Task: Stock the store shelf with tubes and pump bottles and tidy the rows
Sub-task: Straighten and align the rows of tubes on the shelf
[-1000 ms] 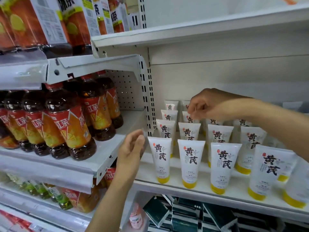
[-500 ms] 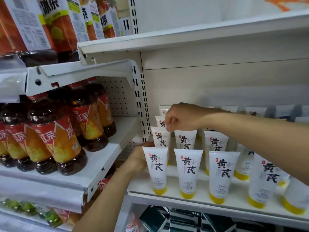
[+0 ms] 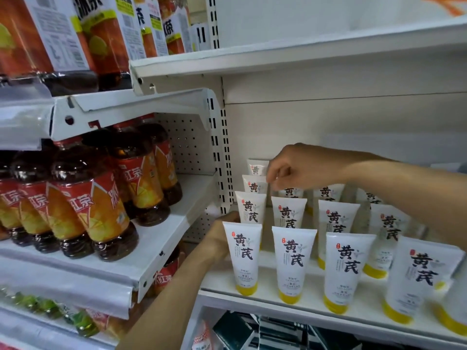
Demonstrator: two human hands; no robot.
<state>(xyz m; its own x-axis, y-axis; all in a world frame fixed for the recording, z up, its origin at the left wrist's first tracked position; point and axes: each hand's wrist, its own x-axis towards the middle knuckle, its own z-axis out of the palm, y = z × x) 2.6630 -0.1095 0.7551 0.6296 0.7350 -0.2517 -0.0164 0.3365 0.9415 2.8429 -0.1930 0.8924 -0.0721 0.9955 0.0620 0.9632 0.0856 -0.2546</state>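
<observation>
White tubes with yellow caps (image 3: 293,263) stand cap-down in rows on the white shelf (image 3: 265,296). The left hand (image 3: 222,236) reaches behind the front-left tube, grip hidden. Farther back, the right hand (image 3: 295,168) hovers with fingers curled over the third-row tubes; contact cannot be told.
</observation>
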